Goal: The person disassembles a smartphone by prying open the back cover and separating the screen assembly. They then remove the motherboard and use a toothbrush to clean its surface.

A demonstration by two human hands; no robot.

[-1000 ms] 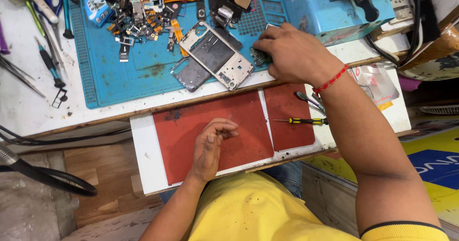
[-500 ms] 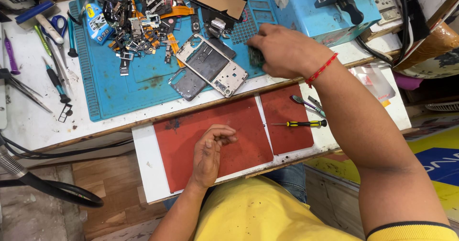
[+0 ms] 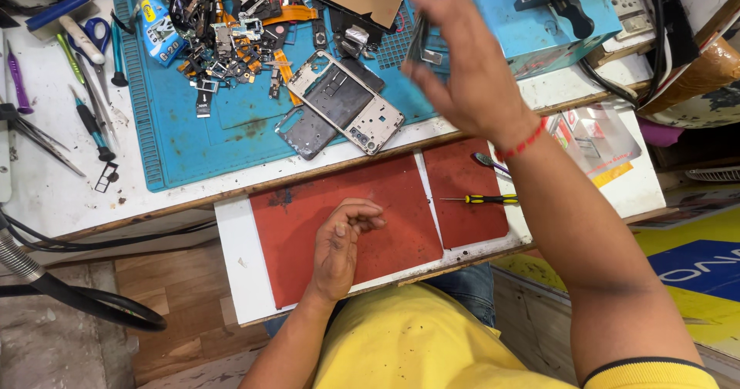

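Nearest to me, my left hand (image 3: 344,244) rests on the red mat (image 3: 308,239) of the pull-out board, fingers loosely curled in toward the palm, holding nothing that I can see. Just right of it, on the smaller red mat piece (image 3: 462,177), lies a yellow-handled screwdriver (image 3: 487,199), tip pointing left; a second tool's metal end shows beside my right forearm, mostly hidden.

Further out, on the blue work mat (image 3: 223,138), the stripped phone frame (image 3: 347,101) lies tilted, with a dark panel (image 3: 307,133) tucked partly under its near corner. Beyond it is a heap of small phone parts and flex cables (image 3: 231,26).

My right hand (image 3: 462,73) is lifted above the far edge of the blue mat, thumb and fingers pinching a small dark part (image 3: 420,43). Motion blur hides its exact shape; it looks thin and flat with a small metal tab.

Step in hand, as I judge it: part picked up off the bench and held in the air, well apart from the frame, not yet placed anywhere.

Next move, as I judge it, calls for a steady pinch, bringing the part nearer for a clear look, and the free left hand ready to brace the frame or take the screwdriver.

Far left: tweezers (image 3: 38,138), scissors (image 3: 94,30), a brush (image 3: 65,19).
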